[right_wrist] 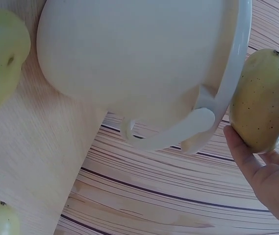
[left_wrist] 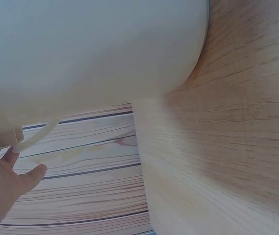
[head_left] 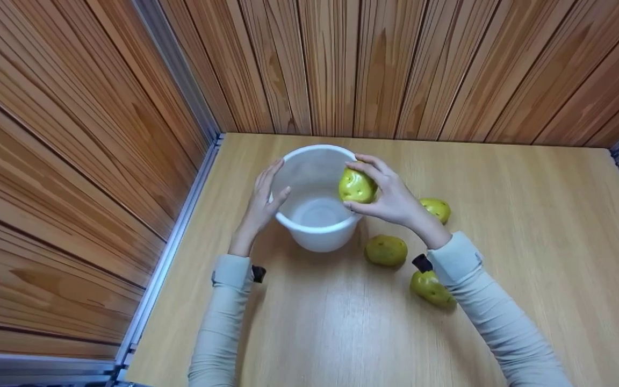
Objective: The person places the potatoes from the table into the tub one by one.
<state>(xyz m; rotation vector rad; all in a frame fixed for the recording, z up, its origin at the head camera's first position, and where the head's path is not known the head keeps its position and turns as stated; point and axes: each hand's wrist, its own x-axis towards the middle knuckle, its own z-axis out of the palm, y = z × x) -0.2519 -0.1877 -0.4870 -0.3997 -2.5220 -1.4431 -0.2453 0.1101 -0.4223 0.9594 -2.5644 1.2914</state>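
A white bucket (head_left: 317, 236) with a side handle (right_wrist: 178, 129) stands on the table, its mouth tilted towards the head camera. My left hand (head_left: 261, 201) rests at the bucket's left rim, fingers extended along it and thumb over the opening. In the left wrist view, part of that hand (left_wrist: 4, 183) shows beside the rim. My right hand (head_left: 387, 193) holds a yellow-green mango (head_left: 357, 185) between thumb and fingers at the right rim. The right wrist view shows this speckled mango (right_wrist: 262, 100) beside the rim, fingers (right_wrist: 244, 154) under it.
Three more mangoes lie right of the bucket: one (head_left: 386, 250) in front, one (head_left: 436, 208) behind the right wrist, one (head_left: 431, 289) partly under the right sleeve. Wood-panelled walls (head_left: 331, 70) stand behind and left, with a metal rail (head_left: 172, 242) along the table's left edge.
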